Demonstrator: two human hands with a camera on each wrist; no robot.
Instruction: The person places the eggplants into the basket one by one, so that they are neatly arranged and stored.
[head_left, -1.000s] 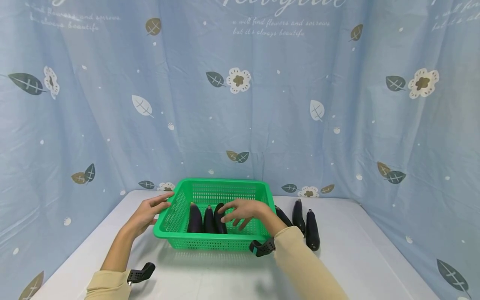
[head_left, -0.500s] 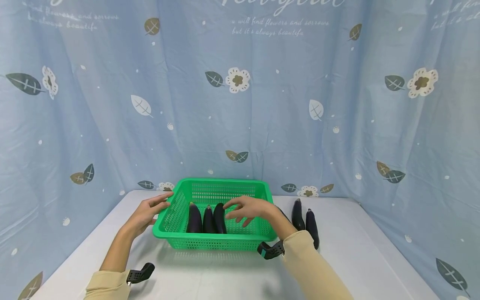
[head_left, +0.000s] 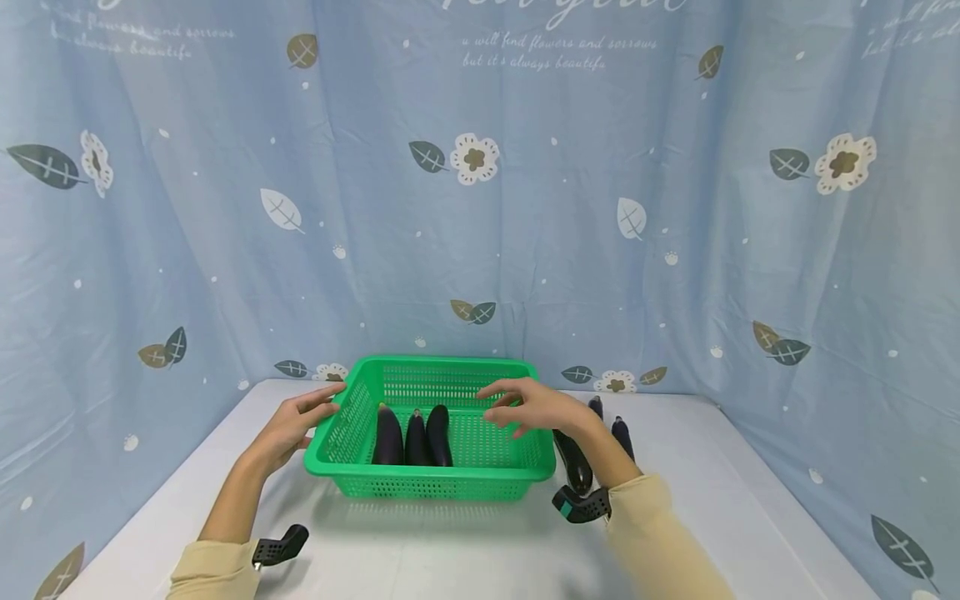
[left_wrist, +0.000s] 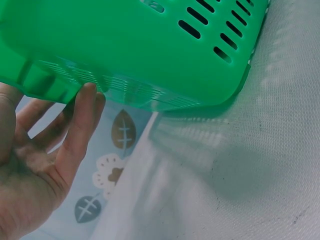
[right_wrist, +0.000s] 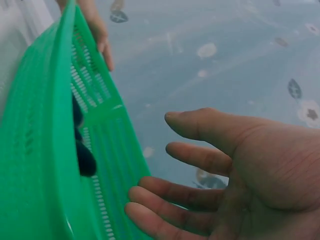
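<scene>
A green plastic basket [head_left: 435,483] stands on the table with three dark purple eggplants [head_left: 388,437] side by side in its left half. At its left end, my left hand [head_left: 288,429] touches the rim with lightly bent fingers [left_wrist: 82,112]. My right hand [head_left: 536,406] hovers over the basket's right part, holding nothing. Its fingers [right_wrist: 175,192] are spread and loosely bent in the right wrist view. Outside, just right of the basket, more eggplants [head_left: 573,462] lie partly hidden behind my right forearm.
The white table [head_left: 420,558] carries the basket and the eggplants. A blue curtain [head_left: 525,250] with leaf and flower prints hangs behind and along both sides. Black wrist cameras [head_left: 281,546] are strapped to both forearms.
My right hand has drawn back to the right, away from the eggplants in the basket, and its forearm now covers more of those outside. My left hand stays at the rim.
</scene>
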